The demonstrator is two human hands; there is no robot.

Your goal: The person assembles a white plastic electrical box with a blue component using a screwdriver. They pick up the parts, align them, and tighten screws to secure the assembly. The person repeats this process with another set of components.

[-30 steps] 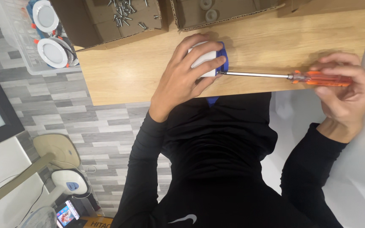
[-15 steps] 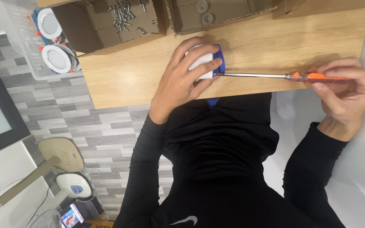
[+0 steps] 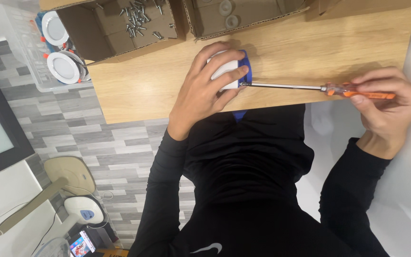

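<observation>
While the left hand (image 3: 204, 91) grips a white and blue fitting (image 3: 231, 71) on the wooden table (image 3: 134, 90), the right hand (image 3: 387, 108) holds an orange-handled screwdriver (image 3: 319, 88), tip touching the fitting. A screw box (image 3: 120, 24) sits beyond.

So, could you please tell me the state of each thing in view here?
white and blue fitting: gripped by left hand on the table
screwdriver: held by right hand, tip at the fitting
screw box: open
second box: open
</observation>
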